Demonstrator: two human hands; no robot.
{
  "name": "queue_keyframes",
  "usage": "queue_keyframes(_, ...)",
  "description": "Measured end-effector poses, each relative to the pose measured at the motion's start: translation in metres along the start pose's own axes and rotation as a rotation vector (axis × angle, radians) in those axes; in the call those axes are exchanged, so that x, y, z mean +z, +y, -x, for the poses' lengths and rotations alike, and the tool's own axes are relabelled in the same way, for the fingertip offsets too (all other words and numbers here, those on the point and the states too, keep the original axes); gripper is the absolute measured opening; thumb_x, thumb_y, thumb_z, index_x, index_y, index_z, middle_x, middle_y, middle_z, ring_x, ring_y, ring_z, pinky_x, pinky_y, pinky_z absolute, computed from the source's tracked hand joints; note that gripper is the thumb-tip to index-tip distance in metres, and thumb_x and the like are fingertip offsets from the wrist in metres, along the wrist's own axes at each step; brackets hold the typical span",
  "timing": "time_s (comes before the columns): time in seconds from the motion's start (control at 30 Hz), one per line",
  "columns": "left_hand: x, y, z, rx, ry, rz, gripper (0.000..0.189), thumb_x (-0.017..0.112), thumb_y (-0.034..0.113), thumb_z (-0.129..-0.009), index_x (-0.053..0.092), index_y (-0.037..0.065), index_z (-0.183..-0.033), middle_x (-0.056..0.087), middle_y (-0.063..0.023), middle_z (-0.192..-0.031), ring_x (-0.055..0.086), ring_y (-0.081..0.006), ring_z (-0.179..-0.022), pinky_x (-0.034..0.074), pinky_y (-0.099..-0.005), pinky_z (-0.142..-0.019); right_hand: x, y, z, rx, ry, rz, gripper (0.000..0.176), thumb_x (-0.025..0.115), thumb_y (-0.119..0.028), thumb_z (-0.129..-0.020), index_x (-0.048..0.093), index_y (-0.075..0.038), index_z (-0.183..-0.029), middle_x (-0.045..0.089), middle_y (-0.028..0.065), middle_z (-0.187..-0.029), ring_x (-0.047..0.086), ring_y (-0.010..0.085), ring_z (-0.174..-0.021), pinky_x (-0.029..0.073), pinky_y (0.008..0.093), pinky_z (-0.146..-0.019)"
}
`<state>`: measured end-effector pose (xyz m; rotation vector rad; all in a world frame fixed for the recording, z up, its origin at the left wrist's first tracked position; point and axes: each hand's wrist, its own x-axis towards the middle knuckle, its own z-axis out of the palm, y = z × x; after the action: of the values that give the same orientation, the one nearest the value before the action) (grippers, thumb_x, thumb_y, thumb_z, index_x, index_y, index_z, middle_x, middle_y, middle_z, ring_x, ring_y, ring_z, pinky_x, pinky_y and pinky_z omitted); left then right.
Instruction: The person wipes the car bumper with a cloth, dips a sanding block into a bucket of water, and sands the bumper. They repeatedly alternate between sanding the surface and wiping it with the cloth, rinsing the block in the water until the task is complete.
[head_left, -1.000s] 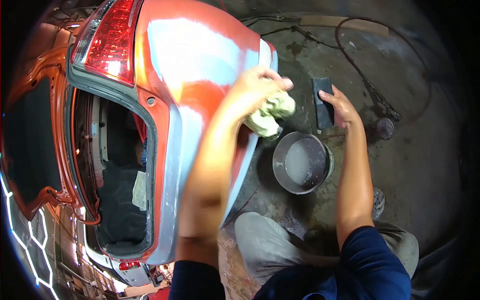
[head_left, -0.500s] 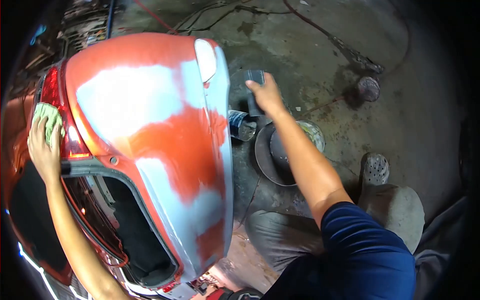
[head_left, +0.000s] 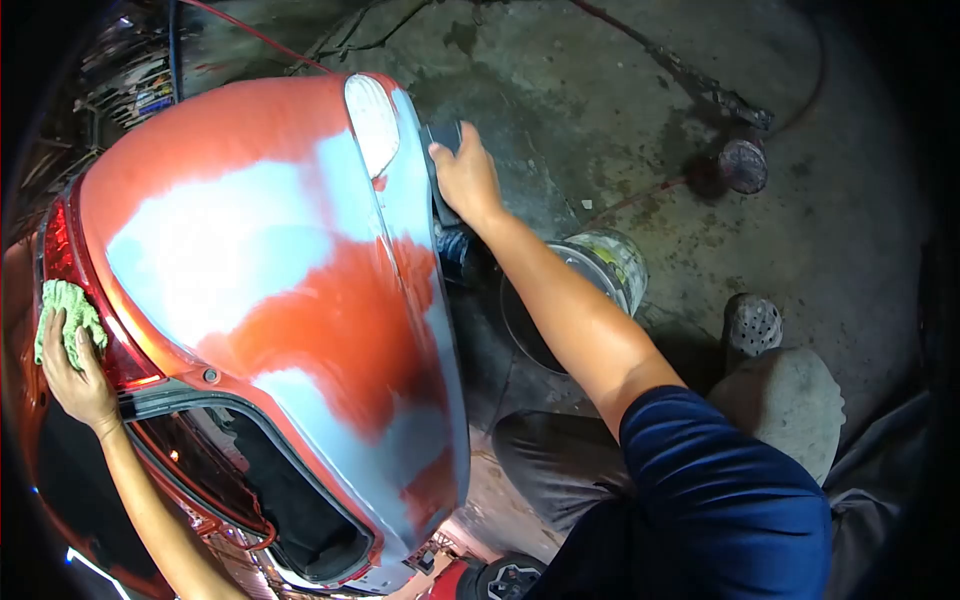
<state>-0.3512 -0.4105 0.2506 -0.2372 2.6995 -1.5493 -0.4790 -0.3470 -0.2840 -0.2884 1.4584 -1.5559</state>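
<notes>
My left hand (head_left: 82, 385) is closed on a crumpled green cloth (head_left: 70, 315), which lies against the red tail light (head_left: 62, 245). In my right hand (head_left: 470, 180) is a dark grey sanding block (head_left: 443, 135), gripped between thumb and fingers at the edge of the car's bodywork. That orange-red car panel (head_left: 310, 315) carries large pale blue-grey patches (head_left: 240, 215) with a bright glare. A white lamp (head_left: 372, 125) is set into the panel close to the block.
Below my right forearm stand a bucket (head_left: 625, 265) and a dark basin (head_left: 520, 325), partly hidden. A dark blue can (head_left: 452, 245) is beside the panel. Hoses and a round metal cup (head_left: 743, 166) lie on the wet concrete floor (head_left: 560, 90). My shoe (head_left: 752, 325) is at the right.
My right hand has moved left with the sanding block, from above the floor to the panel's edge. The left hand stays on the cloth at the tail light. The view has shifted slightly.
</notes>
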Motion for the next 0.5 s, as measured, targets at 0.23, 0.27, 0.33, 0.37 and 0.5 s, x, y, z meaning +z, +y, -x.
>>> queue_keyframes(0.23,-0.001,0.021,-0.005,-0.098,0.026,0.199,0.044,0.062,0.039,-0.103,0.067,-0.004,-0.114,0.071,-0.0183,-0.104,0.069,-0.0378,-0.094,0.055,-0.0477,-0.093,0.003,0.023,0.016,-0.052,0.002,-0.077,0.057,0.063,-0.024,-0.096,0.047,0.006,-0.141,0.065,0.0364,-0.119,0.062,0.0529,-0.114,0.049,0.0518,-0.099)
queue_keyframes(0.27,-0.003,0.025,-0.006,-0.162,-0.010,0.291,0.044,0.062,0.038,-0.103,0.067,-0.004,-0.114,0.071,-0.0182,-0.104,0.068,-0.0378,-0.094,0.055,-0.0480,-0.093,0.003,0.019,0.009,-0.063,0.001,-0.041,0.057,0.063,-0.024,-0.096,0.046,0.006,-0.141,0.066,0.0361,-0.118,0.062,0.0529,-0.113,0.050,0.0519,-0.098)
queue_keyframes(0.33,-0.006,0.039,-0.013,-0.266,-0.102,0.164,0.042,0.061,0.037,-0.103,0.067,-0.004,-0.114,0.071,-0.0181,-0.103,0.068,-0.0373,-0.092,0.055,-0.0476,-0.090,0.003,0.013,-0.010,-0.072,0.000,0.030,0.057,0.064,-0.024,-0.095,0.047,0.006,-0.141,0.066,0.0362,-0.116,0.062,0.0532,-0.112,0.050,0.0519,-0.097)
queue_keyframes(0.37,-0.005,0.035,-0.011,-0.192,-0.077,0.177,0.041,0.062,0.036,-0.103,0.067,-0.004,-0.113,0.071,-0.0181,-0.103,0.069,-0.0371,-0.092,0.056,-0.0474,-0.089,0.002,0.008,-0.018,-0.026,-0.038,0.034,0.057,0.064,-0.024,-0.095,0.047,0.006,-0.141,0.066,0.0366,-0.116,0.063,0.0525,-0.113,0.050,0.0519,-0.098)
queue_keyframes(0.5,-0.005,0.022,-0.007,-0.061,-0.008,0.156,0.038,0.063,0.033,-0.103,0.067,-0.003,-0.112,0.071,-0.0181,-0.103,0.069,-0.0363,-0.090,0.056,-0.0466,-0.085,0.003,0.026,0.028,-0.051,0.006,-0.012,0.060,0.063,-0.024,-0.096,0.043,0.009,-0.142,0.064,0.0367,-0.122,0.061,0.0526,-0.117,0.048,0.0505,-0.103)
